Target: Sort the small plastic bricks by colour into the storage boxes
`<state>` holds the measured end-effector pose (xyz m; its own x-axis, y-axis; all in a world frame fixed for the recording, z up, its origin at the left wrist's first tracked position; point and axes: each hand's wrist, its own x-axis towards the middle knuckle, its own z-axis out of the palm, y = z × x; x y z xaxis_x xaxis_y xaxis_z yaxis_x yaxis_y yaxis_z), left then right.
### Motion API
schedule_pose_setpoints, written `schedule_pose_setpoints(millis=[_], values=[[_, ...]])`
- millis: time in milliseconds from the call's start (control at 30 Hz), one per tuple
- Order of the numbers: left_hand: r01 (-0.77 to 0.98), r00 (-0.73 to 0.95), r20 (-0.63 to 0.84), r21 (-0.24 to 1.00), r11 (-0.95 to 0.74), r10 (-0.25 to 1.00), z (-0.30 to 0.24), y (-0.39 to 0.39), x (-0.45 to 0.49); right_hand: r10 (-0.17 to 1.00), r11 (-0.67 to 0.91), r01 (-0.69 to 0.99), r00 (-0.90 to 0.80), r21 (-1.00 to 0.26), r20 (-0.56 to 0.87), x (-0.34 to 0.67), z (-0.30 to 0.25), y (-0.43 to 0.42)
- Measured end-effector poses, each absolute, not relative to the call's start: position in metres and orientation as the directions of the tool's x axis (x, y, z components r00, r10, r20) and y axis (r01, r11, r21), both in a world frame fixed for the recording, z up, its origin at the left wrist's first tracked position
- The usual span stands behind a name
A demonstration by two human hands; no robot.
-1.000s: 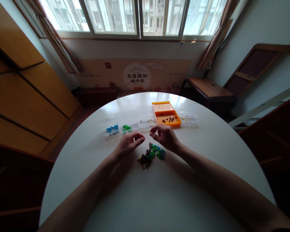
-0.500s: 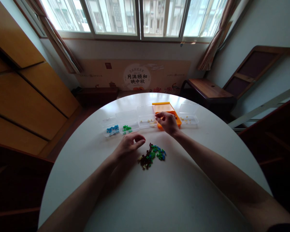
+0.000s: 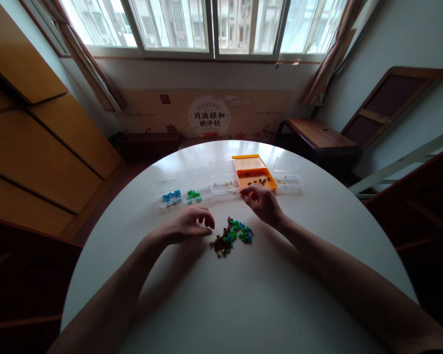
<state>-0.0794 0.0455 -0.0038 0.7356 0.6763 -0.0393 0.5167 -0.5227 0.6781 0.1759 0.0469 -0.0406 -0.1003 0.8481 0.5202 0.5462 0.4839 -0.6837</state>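
My left hand [image 3: 192,223] hovers over the table just left of a small mixed pile of toy building bricks [image 3: 232,236]. Its thumb and curled fingers are apart, with nothing between them. The pile holds brown, green, blue and pale yellow pieces. My right hand [image 3: 260,201] is in front of the orange box [image 3: 274,186], above and right of the pile. Its fingers are bent and loosely apart, and no brick shows in them. Several brown bricks [image 3: 263,181] lie inside that box, whose lid is raised.
Left of the orange box stand clear boxes with blue bricks [image 3: 172,196], green bricks [image 3: 193,195] and pale yellow bricks [image 3: 229,183]. Another clear box [image 3: 298,183] with yellow bits stands on its right. All are on a round white table [image 3: 221,305]; a wooden stool [image 3: 321,132] is beyond it.
My right hand has drawn back from over the orange box toward me, uncovering the brown bricks. My left hand has shifted slightly left and nearer, its fingers curling downward.
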Motion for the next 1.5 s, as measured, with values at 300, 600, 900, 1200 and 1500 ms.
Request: schedule_pose_setpoints(millis=[300,600,900,1200,1500], values=[[0.562,0.779,-0.15,0.599,-0.571,0.609,0.002,0.037,-0.075,0.846,0.494,0.538,-0.115,-0.683,0.521,0.174,-0.044,0.037],[0.536,0.794,-0.128,0.609,-0.584,0.595,-0.001,0.037,-0.073,0.833,0.519,0.547,-0.151,-0.656,0.533,0.168,-0.043,0.032],[0.466,0.727,0.179,0.58,-0.668,0.662,-0.005,0.042,-0.071,0.865,0.501,0.442,-0.227,-0.744,0.447,0.158,-0.04,0.023],[0.4,0.611,0.487,0.49,-0.775,0.624,-0.008,0.035,-0.054,0.906,0.29,0.211,-0.374,-0.933,0.197,0.152,-0.035,0.016],[0.393,0.597,0.527,0.465,-0.793,0.605,-0.01,0.033,-0.049,0.894,0.237,0.098,-0.412,-0.967,0.178,0.15,-0.037,0.016]])
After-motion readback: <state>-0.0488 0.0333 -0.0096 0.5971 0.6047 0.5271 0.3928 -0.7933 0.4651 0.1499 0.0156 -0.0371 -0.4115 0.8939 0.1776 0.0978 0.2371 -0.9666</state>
